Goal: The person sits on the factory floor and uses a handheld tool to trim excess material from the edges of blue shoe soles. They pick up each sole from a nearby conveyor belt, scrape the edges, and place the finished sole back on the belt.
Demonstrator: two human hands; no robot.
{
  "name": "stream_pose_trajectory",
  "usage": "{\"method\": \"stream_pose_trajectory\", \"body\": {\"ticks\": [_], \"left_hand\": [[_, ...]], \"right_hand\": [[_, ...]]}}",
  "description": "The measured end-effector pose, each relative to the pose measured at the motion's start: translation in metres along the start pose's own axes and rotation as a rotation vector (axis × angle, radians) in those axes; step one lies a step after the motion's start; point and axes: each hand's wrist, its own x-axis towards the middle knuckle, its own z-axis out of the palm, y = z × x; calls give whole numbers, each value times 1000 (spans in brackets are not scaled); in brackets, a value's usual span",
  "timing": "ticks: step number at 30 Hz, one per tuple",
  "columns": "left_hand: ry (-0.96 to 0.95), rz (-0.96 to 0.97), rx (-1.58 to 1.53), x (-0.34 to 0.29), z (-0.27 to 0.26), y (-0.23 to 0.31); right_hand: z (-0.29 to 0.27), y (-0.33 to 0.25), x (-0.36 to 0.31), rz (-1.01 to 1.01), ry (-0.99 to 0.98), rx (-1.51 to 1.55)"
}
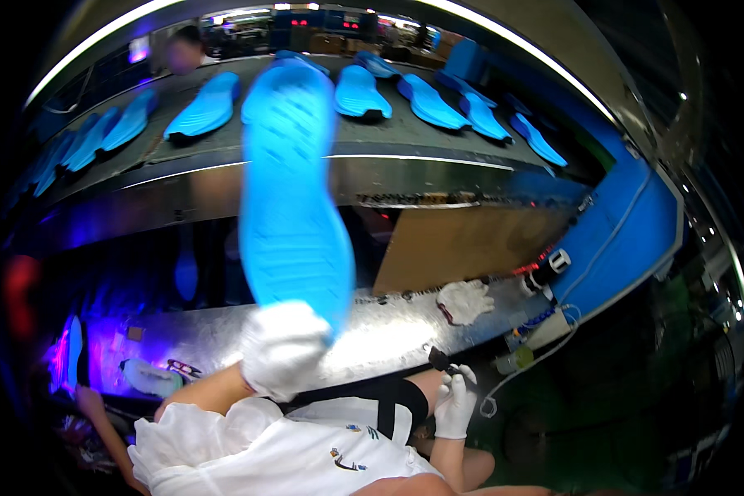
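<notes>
My left hand [282, 347], in a white glove, is closed round the heel or toe end of a bright blue shoe sole [297, 207]. The sole stands upright, blurred by motion, its grooved face toward me and its upper end overlapping the conveyor. My right hand [454, 405], also white-gloved, is low at the right, beside my leg. Its fingers pinch a small black piece [440, 359] with a thin pale tip; I cannot make out its kind.
More blue soles [362, 93] lie along the dark conveyor [306, 145]. Below it, a metal bench [380, 343] carries a loose white glove [466, 301] and a pale sole-shaped thing [150, 378]. Cardboard [471, 244] leans behind. A co-worker's arm [99, 413] reaches in at left.
</notes>
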Motion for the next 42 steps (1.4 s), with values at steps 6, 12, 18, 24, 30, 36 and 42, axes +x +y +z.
{"method": "stream_pose_trajectory", "body": {"ticks": [6,12,18,24,30,36,42], "left_hand": [[-137,-197,-460,-80,148,9],[-171,-1013,-650,-144,180,18],[63,-1732,-2104,-155,223,-45],[2,-1927,-2346,-101,249,-41],[350,-2007,-2012,-74,246,-23],[389,-1557,-2590,-64,228,17],[85,-1344,-2778,-51,213,22]], "right_hand": [[-13,-14,8,-99,80,-30],[-9,14,35,-19,176,-449],[24,55,95,-318,128,-975],[36,83,90,-490,-4,-1298],[58,30,34,-424,-188,-1048],[95,-17,51,-1065,-203,-1357],[90,-26,42,-882,52,-1128]]}}
